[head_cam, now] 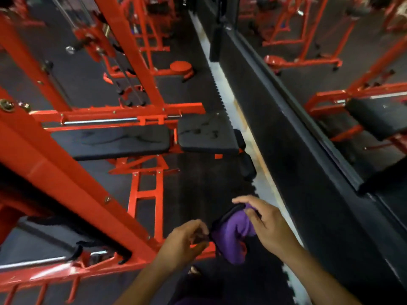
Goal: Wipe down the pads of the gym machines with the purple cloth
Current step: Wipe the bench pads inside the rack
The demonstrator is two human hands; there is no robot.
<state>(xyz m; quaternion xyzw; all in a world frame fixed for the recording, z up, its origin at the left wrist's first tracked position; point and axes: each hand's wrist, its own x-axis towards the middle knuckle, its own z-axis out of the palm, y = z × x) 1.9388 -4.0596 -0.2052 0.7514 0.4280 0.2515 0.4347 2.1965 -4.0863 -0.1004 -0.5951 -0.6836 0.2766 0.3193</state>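
Purple cloth (231, 236) is bunched up between both hands, low in the middle of the view, hanging over the dark rubber floor (198, 183). Left hand (184, 241) has its grip curled in, fingertips pinching the cloth's dark edge on the left side. Right hand (268, 225) sits on the right of the cloth with its thumb and a couple of fingers closed on the top of the bunch; the other fingers look loosely spread, though it's a bit blurry so hard to say exactly.

Farther off there's a red-framed machine with two black pads side by side: the long pad (114, 142) on the left and the shorter pad (207, 133) just right of it, a narrow gap between them. Both have what look like wet streaks on top. A thick red frame beam (72, 172) cuts diagonally across the near left. On the right, a mirror (352, 62) runs along the wall, reflecting more red equipment.
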